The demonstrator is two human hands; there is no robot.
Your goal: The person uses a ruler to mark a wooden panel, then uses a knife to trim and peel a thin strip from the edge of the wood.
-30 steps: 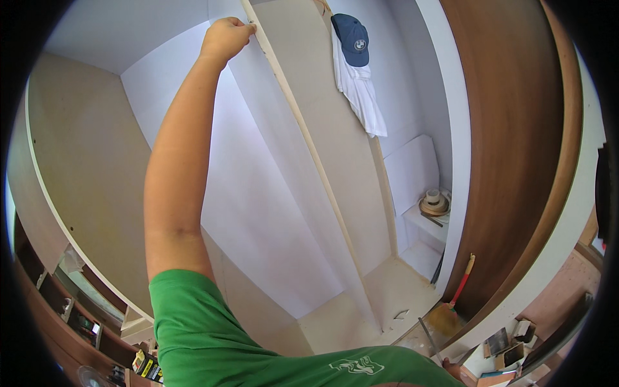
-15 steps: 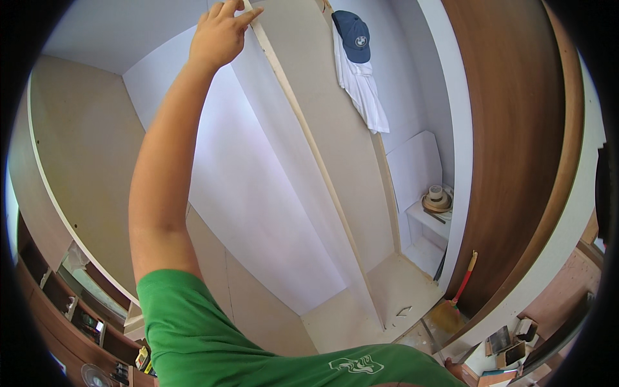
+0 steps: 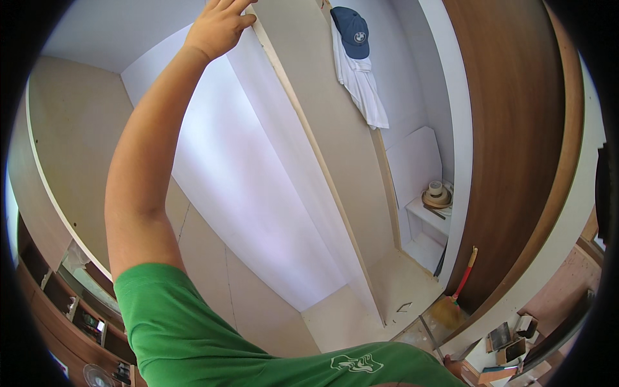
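The left hand (image 3: 216, 32) has its thumb at the front edge of an upright white panel (image 3: 290, 129), near the top; its other fingers run out of view, so I cannot tell whether they grasp. The right hand (image 3: 453, 366) is mostly hidden by the green shirt (image 3: 277, 369), its fingers' state unclear. The panel's foot meets the cabinet floor (image 3: 419, 280) near its front edge, beside a small bent piece (image 3: 404, 307). Past the panel hang a blue cap (image 3: 350, 32) and white cloth (image 3: 361, 93).

This looks like a room with unfinished built-in cabinetry (image 3: 238, 168), judging by the raw-edged divider (image 3: 300, 111). Right of the divider hang a cap (image 3: 351, 32) and white garment (image 3: 359, 90); farther right stands a broom (image 3: 464, 277).
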